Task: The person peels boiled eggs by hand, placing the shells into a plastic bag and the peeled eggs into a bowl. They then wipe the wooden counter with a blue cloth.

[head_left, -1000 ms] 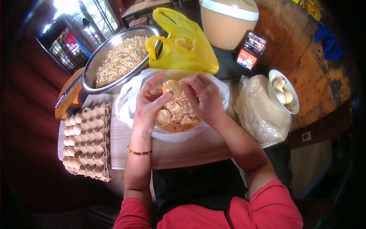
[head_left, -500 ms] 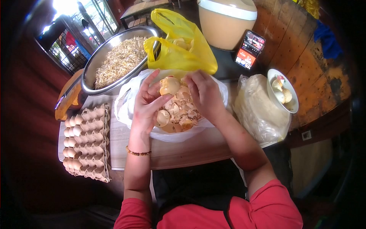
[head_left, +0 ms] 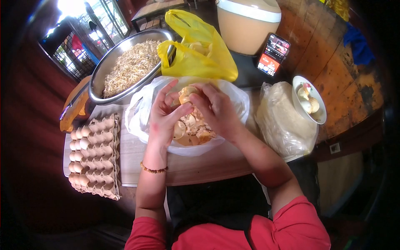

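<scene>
My left hand [head_left: 166, 113] holds a partly shelled egg [head_left: 186, 94], with brownish patches on it, between thumb and fingers. Bent over the same egg from the other side, my right hand [head_left: 217, 106] has its fingertips pressed on it and hides part of it. Both hands are above an open white plastic bag [head_left: 135, 110]. Inside it lies a heap of broken eggshell [head_left: 193, 123], and a larger cup-shaped shell piece [head_left: 179, 130] shows near my left wrist. Beyond my hands is a yellow plastic bag [head_left: 223, 62] with pale round things in it.
A metal basin [head_left: 93, 95] of bean sprouts [head_left: 131, 66] stands back left. At left is a cardboard egg tray [head_left: 102, 160], partly filled with eggs. To the right are a stuffed clear plastic bag [head_left: 285, 118], a bowl [head_left: 321, 118] with eggs and a lit phone [head_left: 273, 54]; behind, a tan container [head_left: 246, 29].
My right hand has moved left and closed in on the egg, now covering more of it. My left hand has shifted slightly right, and the egg appears turned.
</scene>
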### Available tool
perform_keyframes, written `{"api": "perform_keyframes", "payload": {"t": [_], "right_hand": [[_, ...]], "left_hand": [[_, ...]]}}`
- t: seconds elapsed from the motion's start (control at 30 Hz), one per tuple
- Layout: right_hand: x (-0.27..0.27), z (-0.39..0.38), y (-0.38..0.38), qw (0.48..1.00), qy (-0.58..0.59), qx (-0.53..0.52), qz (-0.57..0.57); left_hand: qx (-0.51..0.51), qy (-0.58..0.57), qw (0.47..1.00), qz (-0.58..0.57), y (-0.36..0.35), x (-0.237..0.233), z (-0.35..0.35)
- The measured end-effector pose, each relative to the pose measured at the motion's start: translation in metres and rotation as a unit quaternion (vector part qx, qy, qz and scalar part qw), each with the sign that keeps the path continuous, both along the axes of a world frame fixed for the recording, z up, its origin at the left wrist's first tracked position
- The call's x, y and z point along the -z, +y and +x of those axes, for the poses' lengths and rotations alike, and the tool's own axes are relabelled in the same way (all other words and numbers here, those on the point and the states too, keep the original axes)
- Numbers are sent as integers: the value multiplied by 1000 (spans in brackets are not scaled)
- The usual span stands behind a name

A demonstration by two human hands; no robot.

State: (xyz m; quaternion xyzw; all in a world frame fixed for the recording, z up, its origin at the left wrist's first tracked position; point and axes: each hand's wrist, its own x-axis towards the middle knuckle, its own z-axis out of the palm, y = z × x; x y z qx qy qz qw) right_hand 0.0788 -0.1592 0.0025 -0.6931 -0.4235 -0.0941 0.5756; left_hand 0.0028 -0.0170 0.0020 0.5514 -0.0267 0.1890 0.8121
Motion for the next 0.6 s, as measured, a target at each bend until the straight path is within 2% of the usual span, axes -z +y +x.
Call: {"api": "perform_keyframes", "payload": {"t": [0.17,0.33,0.47,0.53,0.6], "right_hand": [[9,4,2,999,33,22,27],[10,14,2,994,0,107,17],[10,20,-6,992,-68,109,4],[4,19,-11,989,-110,67,-69],[7,20,-10,989,-125,61,-55]], "left_hand": [[-1,24,1000,6,-1,-1,-1],[21,30,999,-11,9,-5,-4],[-3,-1,1000,18,9,-7,-4],[-13,1,1000,23,8,-8,-3],[12,-18,999,28,8,-7,-3]]}}
